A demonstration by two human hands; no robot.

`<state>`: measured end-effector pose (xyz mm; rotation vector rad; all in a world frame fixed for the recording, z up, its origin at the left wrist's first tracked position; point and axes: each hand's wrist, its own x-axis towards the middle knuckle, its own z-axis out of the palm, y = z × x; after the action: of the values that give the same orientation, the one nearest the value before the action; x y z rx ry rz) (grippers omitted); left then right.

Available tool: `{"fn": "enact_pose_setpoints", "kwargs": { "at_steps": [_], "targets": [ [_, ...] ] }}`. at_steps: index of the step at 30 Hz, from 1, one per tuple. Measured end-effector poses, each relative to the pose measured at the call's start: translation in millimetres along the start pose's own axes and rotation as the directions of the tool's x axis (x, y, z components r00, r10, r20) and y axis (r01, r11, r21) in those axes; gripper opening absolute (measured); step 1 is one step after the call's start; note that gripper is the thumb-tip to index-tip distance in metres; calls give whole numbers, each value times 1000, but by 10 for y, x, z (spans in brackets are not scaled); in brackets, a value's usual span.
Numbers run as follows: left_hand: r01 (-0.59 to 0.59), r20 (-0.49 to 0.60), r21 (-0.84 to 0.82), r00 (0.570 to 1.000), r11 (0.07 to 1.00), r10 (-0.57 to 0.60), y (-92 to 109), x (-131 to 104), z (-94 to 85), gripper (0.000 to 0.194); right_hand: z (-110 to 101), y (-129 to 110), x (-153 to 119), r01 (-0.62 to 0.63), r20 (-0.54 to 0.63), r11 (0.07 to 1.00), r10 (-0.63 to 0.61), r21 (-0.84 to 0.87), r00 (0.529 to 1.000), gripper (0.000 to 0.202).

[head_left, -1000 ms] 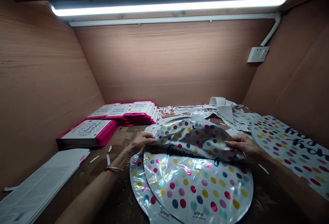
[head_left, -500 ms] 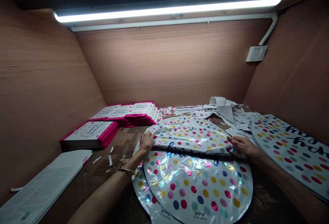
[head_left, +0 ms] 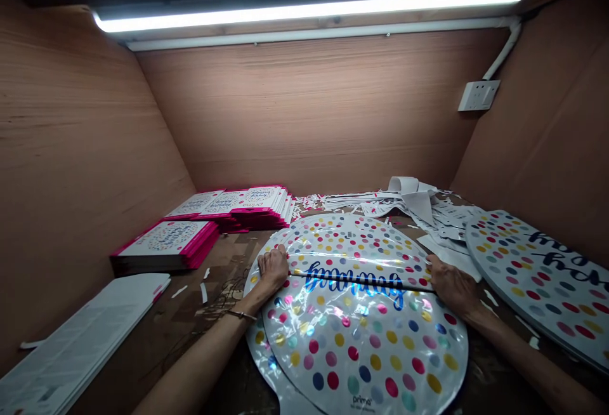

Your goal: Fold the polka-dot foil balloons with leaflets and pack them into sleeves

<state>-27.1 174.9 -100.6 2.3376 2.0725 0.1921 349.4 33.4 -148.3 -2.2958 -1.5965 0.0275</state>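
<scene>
Item one: a dotted foil piece, round, glossy, lettered in blue, is lying on the counter between the two grips and spreading nearer than both. Left grip: closing on the foil's left side, fingers curling in; whether it is catching one layer or more cannot be told. Right grip: closing on the opposite side, likewise pinching. Condition: a dark line, crease or overlap, is running from grip to grip through the lettering; the near half is lying mostly smooth. Progress, as judged: the foil is already sitting spread out and held at both sides; the line is not yet looking flattened, and neither side is yet being released. Item two: a second dotted piece is showing under the first, below the left grip. Item three: a dotted stack is lying right of the right grip, with no hand touching it. Also listed: pink-edged packs are resting left of the left grip, printed sheets are lying farther left and nearer, and paper strips are heaping beyond the right grip.
</scene>
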Motion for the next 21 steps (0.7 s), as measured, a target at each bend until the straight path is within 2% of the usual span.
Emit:
{"fn": "enact_pose_setpoints", "kwargs": {
  "at_steps": [2,4,5,6,7,9,10,11,14,16,18,21],
  "targets": [
    [-31,-23,26,999,999,32,12,-31,-65,24,-52,-10,-39,40,-21,998,-41,-47,999,29],
    [-66,-76,41,995,997,69,22,-86,-169,31,-151,-15,-99,101,-99,990,-111,-102,989,30],
    [-125,-95,51,987,991,129,26,-124,-221,34,-205,-21,-137,175,-150,974,-196,-142,969,32],
    [-235,-93,79,966,969,241,29,-164,-264,36,-252,-32,-177,279,-184,941,-315,-193,931,33],
    [-373,-64,120,922,920,382,30,-204,-290,34,-285,-48,-219,397,-190,883,-447,-250,874,35],
    [-615,51,195,785,764,618,26,-266,-282,25,-296,-83,-298,586,-112,735,-651,-343,751,41],
    [-677,105,223,732,701,673,19,-282,-251,23,-275,-96,-330,624,-54,688,-687,-370,725,43],
    [-694,138,247,716,676,685,8,-285,-209,22,-241,-102,-354,629,-10,668,-688,-397,725,43],
    [-631,152,281,774,723,615,-31,-212,-109,22,-151,-78,-345,566,34,717,-607,-406,794,32],
    [-595,152,294,801,748,578,-39,-98,-154,21,-200,-60,-220,551,45,768,-570,-327,820,27],
    [-551,129,303,832,778,539,-3,67,-347,17,-422,-91,51,541,32,804,-551,-246,834,24],
    [-458,2,320,876,830,482,138,399,-917,14,-1094,-259,700,467,-82,862,-489,-196,868,22]
  ]
}}
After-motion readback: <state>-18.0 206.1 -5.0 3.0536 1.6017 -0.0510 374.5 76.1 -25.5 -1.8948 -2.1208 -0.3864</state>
